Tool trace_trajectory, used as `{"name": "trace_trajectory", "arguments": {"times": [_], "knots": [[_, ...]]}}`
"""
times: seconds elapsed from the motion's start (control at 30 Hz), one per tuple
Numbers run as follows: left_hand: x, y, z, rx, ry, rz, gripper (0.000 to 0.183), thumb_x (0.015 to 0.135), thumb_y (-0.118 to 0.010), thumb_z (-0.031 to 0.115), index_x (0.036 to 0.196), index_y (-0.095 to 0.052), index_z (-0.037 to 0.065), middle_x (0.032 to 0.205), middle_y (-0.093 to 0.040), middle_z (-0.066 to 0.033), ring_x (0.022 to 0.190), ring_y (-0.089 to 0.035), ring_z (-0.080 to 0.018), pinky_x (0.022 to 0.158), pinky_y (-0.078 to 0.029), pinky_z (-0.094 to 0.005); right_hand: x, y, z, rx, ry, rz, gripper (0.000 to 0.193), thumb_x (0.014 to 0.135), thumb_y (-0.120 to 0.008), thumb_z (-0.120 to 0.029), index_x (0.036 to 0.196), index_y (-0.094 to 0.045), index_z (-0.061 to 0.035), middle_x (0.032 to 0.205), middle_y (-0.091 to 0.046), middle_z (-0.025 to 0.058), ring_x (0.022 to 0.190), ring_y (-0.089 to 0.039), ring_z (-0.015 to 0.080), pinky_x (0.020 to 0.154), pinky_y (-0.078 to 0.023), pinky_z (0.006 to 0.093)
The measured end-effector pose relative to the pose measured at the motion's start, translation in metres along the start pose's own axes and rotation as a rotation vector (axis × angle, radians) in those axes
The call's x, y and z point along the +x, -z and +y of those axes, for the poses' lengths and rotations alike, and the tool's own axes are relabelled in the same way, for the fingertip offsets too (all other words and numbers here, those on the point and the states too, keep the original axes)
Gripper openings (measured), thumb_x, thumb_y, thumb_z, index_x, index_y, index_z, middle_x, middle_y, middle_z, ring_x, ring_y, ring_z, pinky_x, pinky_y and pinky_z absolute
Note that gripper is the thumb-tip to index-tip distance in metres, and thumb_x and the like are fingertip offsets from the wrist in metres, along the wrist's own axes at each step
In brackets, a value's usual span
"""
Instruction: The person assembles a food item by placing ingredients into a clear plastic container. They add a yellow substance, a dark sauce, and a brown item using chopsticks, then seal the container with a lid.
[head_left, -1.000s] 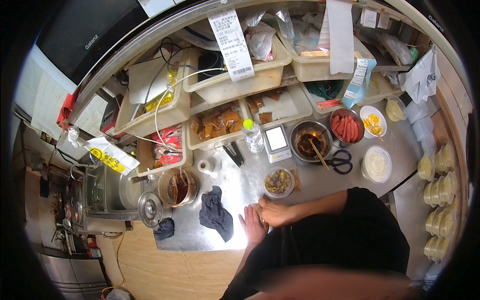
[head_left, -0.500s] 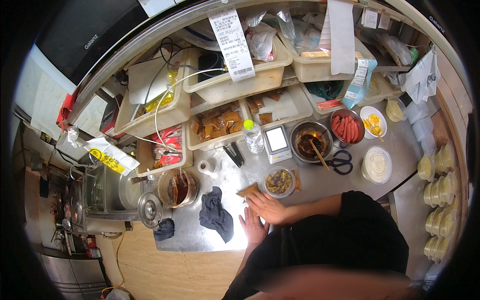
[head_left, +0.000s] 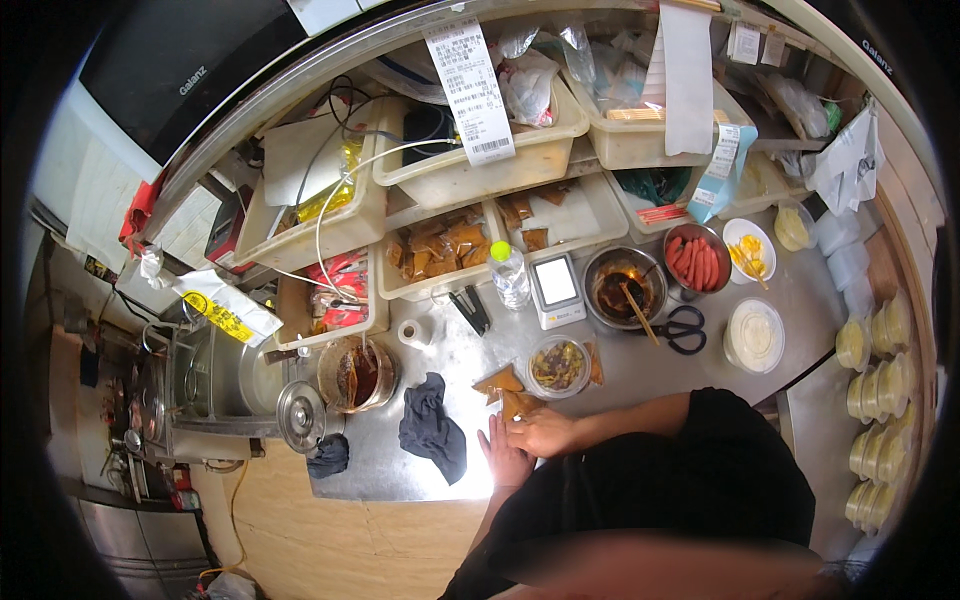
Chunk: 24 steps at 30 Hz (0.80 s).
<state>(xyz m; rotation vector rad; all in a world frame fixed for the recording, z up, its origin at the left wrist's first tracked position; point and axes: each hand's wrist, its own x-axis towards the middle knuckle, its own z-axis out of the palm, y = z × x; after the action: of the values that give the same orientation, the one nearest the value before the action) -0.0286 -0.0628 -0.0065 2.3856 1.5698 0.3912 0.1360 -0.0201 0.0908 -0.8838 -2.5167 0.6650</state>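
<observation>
My left hand (head_left: 508, 462) lies at the front edge of the steel table with its fingers stretched out. Against it rests my right hand (head_left: 548, 433), its fingers curled in; whatever they may hold is hidden. Just beyond the fingertips is a brown sauce packet (head_left: 520, 404), with another brown sauce packet (head_left: 497, 381) behind it. A clear round bowl (head_left: 559, 367) of yellow-brown food stands beyond my right hand. One more brown packet (head_left: 596, 365) leans by the bowl's right side.
A dark cloth (head_left: 432, 425) and a pot of dark sauce (head_left: 358, 376) are at left. Behind stand a digital scale (head_left: 556, 290), a bottle (head_left: 509, 277) and a metal sauce bowl (head_left: 625, 287). Scissors (head_left: 684, 330), a bowl of sausages (head_left: 696, 258) and a white tub (head_left: 754, 335) are at right.
My right hand has drawn back a little toward me and its fingers have curled. The nearer brown packet, mostly covered before, now shows. My left hand has barely moved.
</observation>
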Motion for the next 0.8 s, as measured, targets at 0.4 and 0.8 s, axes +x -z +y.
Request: {"name": "trace_trajectory", "arguments": {"times": [0.4,0.8], "knots": [[-0.002,-0.006,-0.002,0.015,0.006,0.054,0.061,0.084,-0.054,0.035,0.131,-0.049,-0.003,0.144,-0.041,-0.02,0.142,-0.027,-0.0326,0.114,-0.01,-0.0587,-0.006,0.003,-0.004,0.036,0.156,0.175,0.025,0.087,-0.062,-0.032,0.086,-0.067,-0.0082,0.085,-0.065,0.0095,0.07,-0.066,0.0295,0.059,-0.053,0.0389],[0.0,-0.005,0.0,0.038,0.008,0.062,0.058,0.084,-0.054,0.034,0.13,-0.05,-0.002,0.142,-0.043,-0.0207,0.141,-0.029,-0.0335,0.114,-0.011,-0.059,-0.006,0.015,-0.007,0.009,0.231,0.356,0.023,0.084,-0.067,-0.03,0.075,-0.064,-0.009,0.071,-0.058,0.0072,0.061,-0.059,0.0271,0.054,-0.048,0.0369]]}}
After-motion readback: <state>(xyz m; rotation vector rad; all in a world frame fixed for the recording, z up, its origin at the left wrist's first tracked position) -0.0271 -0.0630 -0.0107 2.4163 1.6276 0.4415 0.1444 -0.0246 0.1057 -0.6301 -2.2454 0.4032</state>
